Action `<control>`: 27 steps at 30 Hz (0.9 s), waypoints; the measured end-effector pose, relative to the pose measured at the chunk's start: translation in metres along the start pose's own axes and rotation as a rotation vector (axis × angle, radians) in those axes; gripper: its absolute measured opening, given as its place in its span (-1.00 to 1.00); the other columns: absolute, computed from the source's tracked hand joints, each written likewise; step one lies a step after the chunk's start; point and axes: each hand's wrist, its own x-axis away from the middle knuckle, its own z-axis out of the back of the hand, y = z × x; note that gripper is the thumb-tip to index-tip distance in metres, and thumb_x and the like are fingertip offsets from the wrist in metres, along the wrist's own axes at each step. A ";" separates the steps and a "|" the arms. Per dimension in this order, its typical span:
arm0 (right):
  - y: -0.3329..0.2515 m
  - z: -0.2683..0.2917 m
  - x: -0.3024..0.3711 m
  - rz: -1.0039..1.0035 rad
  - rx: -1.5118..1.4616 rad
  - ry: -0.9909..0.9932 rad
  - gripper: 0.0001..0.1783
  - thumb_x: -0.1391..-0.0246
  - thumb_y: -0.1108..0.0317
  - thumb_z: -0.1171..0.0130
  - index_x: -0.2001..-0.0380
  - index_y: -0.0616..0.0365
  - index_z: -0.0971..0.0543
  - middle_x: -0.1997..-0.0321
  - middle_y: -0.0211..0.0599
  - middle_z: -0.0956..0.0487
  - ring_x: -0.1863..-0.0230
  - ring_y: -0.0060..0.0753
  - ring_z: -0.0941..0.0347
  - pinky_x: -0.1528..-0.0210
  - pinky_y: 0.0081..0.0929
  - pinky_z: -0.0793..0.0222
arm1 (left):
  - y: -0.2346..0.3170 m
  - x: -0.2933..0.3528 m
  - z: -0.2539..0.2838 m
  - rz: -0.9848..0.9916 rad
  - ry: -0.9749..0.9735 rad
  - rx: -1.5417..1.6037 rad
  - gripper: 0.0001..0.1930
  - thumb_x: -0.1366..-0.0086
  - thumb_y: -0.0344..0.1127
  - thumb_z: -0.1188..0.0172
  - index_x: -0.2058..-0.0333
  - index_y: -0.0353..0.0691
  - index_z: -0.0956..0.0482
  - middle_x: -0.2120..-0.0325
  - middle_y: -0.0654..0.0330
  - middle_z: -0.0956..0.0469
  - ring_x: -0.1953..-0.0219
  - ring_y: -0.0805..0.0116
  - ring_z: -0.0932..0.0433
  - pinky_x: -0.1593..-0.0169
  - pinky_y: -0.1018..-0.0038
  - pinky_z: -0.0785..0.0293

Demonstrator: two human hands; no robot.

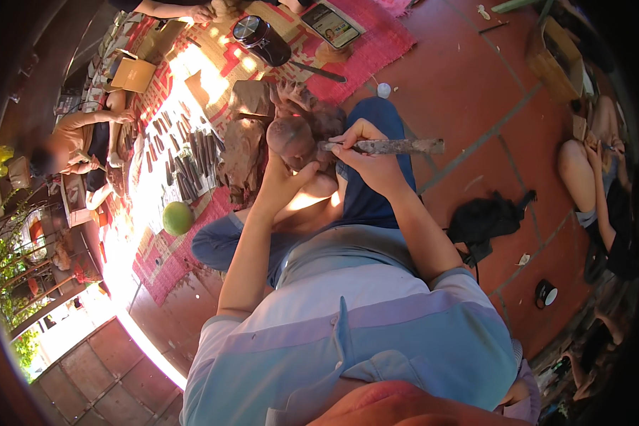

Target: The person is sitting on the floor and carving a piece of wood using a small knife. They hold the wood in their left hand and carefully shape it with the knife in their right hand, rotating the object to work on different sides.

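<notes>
A carved brown wooden figure [289, 135] with a rounded, head-like top stands between my knees. My left hand [284, 183] grips its near left side, the thumb pointing right across the lower part. From the right, my right hand [368, 155] holds a long, worn chisel [412, 146]. Its back end sticks out to the right past my fingers, while the front end points at the figure's right side. Whether the tip touches the wood is hard to tell. Rough wood [243, 153] adjoins the figure on the left.
Many carving tools [184, 170] lie in rows on a sunlit sheet at left, near a green ball-shaped object [177, 218]. Beyond are a black canister [263, 41] and a phone [331, 25]. Black cloth [486, 219] lies at right. Other people sit left, right and far side.
</notes>
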 end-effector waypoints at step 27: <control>0.002 0.003 -0.001 0.102 -0.014 -0.018 -0.75 0.02 0.61 -0.18 0.57 0.11 -0.33 0.45 -0.48 -0.40 0.21 -0.59 -0.47 0.23 -0.68 -0.34 | -0.001 -0.001 0.002 0.019 -0.017 -0.006 -0.22 -0.09 -0.51 -0.22 -0.19 -0.29 0.09 -0.03 0.08 -0.27 -0.09 0.31 -0.29 -0.13 0.41 -0.26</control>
